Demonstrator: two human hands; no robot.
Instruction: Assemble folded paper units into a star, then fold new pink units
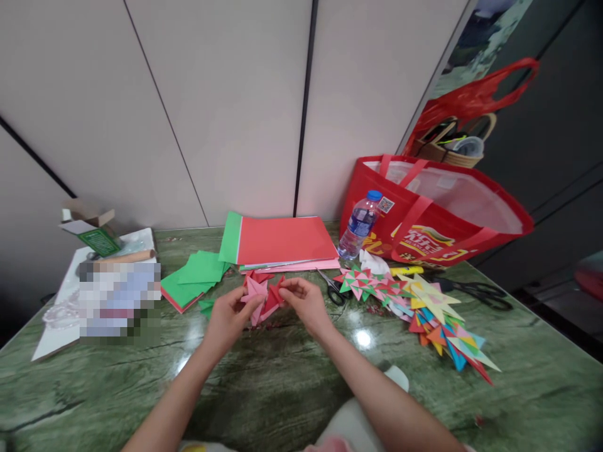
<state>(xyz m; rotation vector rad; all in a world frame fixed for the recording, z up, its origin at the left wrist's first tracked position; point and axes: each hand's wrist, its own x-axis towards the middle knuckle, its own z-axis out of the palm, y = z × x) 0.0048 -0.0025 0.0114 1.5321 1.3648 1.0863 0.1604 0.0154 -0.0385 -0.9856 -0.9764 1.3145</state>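
In the middle of the head view, a pink and red folded paper star (pixel 257 294) is held up between both hands. My left hand (pixel 232 314) pinches its pink points between thumb and fingers. From the other side, my right hand (pixel 304 300) is closed on one of its red points. Some of the star is hidden behind the fingers. Just behind the hands lies a stack of coloured paper sheets (pixel 287 242), red on top. Green paper squares (pixel 202 269) are spread to the left of my left hand. A pair of scissors (pixel 335 292) rests right of my right hand.
Several finished folded paper stars (pixel 377 285) trail along the right side of the green marbled table (pixel 264 389). A water bottle (pixel 360 226) stands before a red shopping bag (pixel 424 213). Black-handled scissors (pixel 480 292) lie at right. An opened small box (pixel 97 232) stands at left.
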